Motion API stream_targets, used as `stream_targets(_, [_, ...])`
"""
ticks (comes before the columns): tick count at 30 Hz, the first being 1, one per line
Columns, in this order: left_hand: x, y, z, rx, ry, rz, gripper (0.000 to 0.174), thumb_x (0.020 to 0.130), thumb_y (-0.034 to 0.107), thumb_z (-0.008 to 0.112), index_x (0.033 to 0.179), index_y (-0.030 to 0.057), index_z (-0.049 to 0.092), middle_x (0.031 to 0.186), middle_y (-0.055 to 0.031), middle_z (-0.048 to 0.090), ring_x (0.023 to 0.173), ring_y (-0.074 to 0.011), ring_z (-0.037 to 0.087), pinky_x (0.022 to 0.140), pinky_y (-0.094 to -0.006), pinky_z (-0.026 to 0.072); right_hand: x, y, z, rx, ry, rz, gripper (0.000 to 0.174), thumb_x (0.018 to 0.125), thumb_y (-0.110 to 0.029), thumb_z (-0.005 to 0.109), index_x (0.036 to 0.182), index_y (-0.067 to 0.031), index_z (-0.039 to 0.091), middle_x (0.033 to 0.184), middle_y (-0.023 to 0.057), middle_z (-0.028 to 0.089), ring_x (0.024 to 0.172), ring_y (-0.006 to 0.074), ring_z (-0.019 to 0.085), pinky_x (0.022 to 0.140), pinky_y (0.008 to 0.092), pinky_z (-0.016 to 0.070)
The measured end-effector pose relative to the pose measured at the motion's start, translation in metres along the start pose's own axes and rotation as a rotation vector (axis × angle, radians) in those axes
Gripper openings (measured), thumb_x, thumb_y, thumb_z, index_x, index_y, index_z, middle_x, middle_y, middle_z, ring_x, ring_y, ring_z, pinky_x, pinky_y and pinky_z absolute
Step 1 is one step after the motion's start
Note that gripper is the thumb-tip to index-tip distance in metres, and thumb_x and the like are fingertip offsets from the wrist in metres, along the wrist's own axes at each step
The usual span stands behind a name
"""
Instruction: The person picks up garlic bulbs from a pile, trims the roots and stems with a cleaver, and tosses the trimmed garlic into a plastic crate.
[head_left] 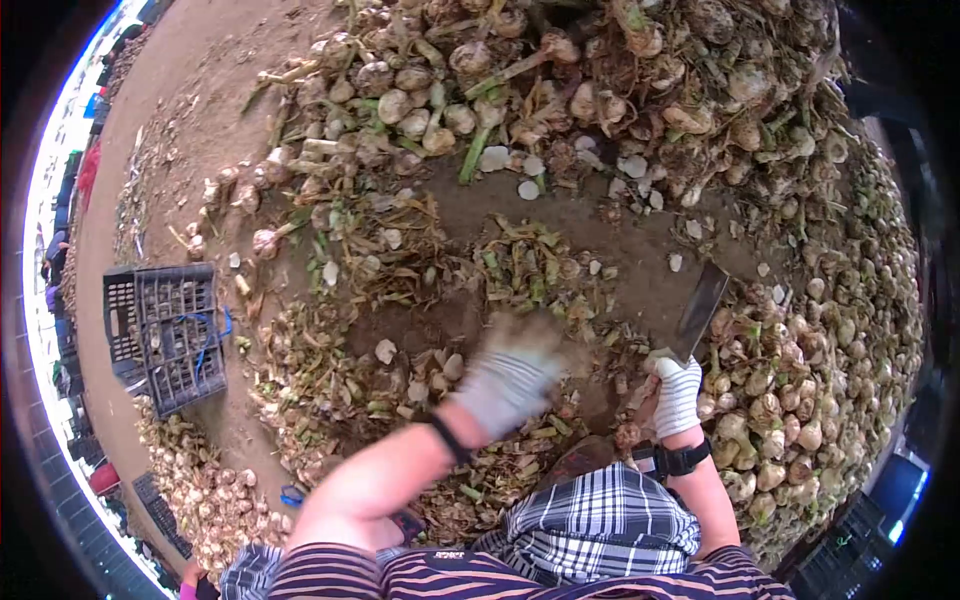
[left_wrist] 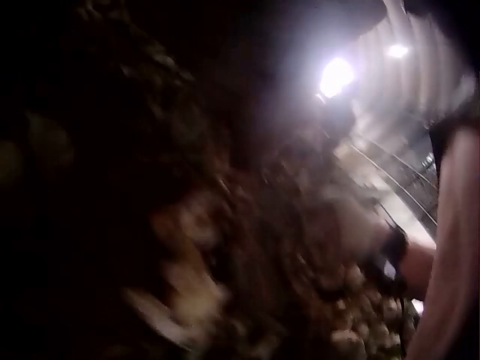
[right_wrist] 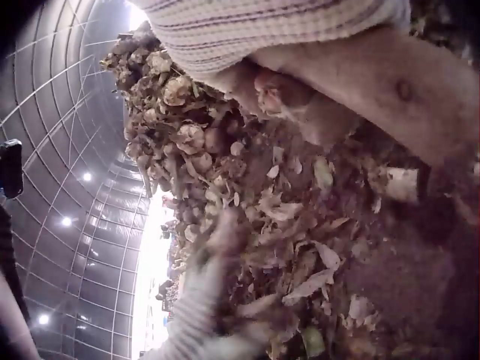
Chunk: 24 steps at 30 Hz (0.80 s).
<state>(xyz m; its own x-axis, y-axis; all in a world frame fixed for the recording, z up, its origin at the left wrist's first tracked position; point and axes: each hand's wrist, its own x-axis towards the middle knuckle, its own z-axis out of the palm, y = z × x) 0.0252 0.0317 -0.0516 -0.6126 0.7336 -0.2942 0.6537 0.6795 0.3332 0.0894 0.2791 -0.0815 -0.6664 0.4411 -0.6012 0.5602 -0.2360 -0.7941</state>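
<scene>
My left hand (head_left: pixel 512 380), in a pale striped glove, is motion-blurred above cut stalks and leaves (head_left: pixel 525 262). Its fingers look extended, and no held object shows. In the right wrist view the same left hand (right_wrist: pixel 206 289) is a blur over dry scraps. My right hand (head_left: pixel 677 395), gloved and wearing a wrist strap, grips a wide-bladed knife (head_left: pixel 703 310) whose blade points up and away. Beside that hand, at the lap, lie reddish garlic bulbs (head_left: pixel 628 436), partly hidden. The left wrist view is dark and blurred, with the right hand (left_wrist: pixel 349 229) faintly visible.
Garlic with stalks (head_left: pixel 600 60) is heaped at the far side. Trimmed bulbs (head_left: pixel 780 400) pile up on the right, and more bulbs (head_left: pixel 215 480) lie at lower left. A black crate (head_left: pixel 165 335) stands left. Cut discs (head_left: pixel 528 190) dot the soil.
</scene>
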Motion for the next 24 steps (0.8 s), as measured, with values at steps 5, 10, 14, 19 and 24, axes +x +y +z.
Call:
stream_targets(5, [0.067, 0.016, 0.019, 0.15, -0.276, 0.212, 0.059, 0.083, 0.042, 0.058, 0.136, 0.0254, 0.041, 0.148, -0.0103, 0.03, 0.14, -0.0257, 0.022, 0.113, -0.057, 0.0081, -0.008, -0.01, -0.016, 0.046, 0.097, 0.03, 0.007, 0.069, -0.001, 0.058, 0.075, -0.0035, 0.062, 0.059, -0.0007, 0.053, 0.045, 0.0097, 0.047, 0.041, 0.0241, 0.0378])
stream_targets(10, [-0.047, -0.113, 0.003, 0.232, -0.076, -0.655, 0.055, 0.081, 0.04, 0.061, 0.132, 0.0255, 0.045, 0.137, -0.0099, 0.046, 0.131, -0.0266, 0.038, 0.107, -0.0627, 0.0163, -0.002, -0.005, -0.021, 0.057, 0.104, 0.045, 0.004, 0.07, -0.002, 0.058, 0.072, -0.0007, 0.06, 0.055, 0.0013, 0.05, 0.041, 0.011, 0.044, 0.039, 0.0258, 0.0401])
stream_targets(14, [-0.133, -0.183, -0.008, 0.274, 0.222, -1.627, 0.048, 0.083, 0.03, 0.062, 0.127, 0.0164, 0.049, 0.13, -0.0086, 0.051, 0.121, -0.0215, 0.046, 0.108, -0.0504, 0.026, 0.003, 0.01, -0.014, 0.094, 0.105, 0.074, 0.005, 0.069, 0.0, 0.058, 0.072, -0.0029, 0.06, 0.054, 0.0013, 0.049, 0.041, 0.0115, 0.044, 0.038, 0.0266, 0.0391])
stream_targets(19, [-0.006, -0.129, -0.054, 0.239, 0.49, -0.731, 0.051, 0.073, 0.028, 0.068, 0.121, 0.0217, 0.052, 0.127, -0.0119, 0.05, 0.122, -0.0313, 0.043, 0.107, -0.0551, 0.025, -0.001, 0.0, 0.013, 0.107, 0.037, 0.097, 0.01, 0.067, 0.002, 0.061, 0.075, -0.003, 0.061, 0.058, 0.0008, 0.052, 0.041, 0.0117, 0.045, 0.04, 0.0255, 0.0392])
stream_targets(24, [0.138, -0.065, -0.032, 0.296, 0.138, -0.213, 0.059, 0.081, 0.05, 0.057, 0.13, 0.0195, 0.046, 0.142, -0.0116, 0.038, 0.136, -0.0302, 0.027, 0.108, -0.0647, 0.0053, 0.004, -0.003, 0.011, 0.017, -0.011, 0.048, 0.014, 0.067, 0.002, 0.064, 0.08, -0.0027, 0.063, 0.068, 0.0012, 0.06, 0.056, 0.0105, 0.052, 0.052, 0.0263, 0.0439])
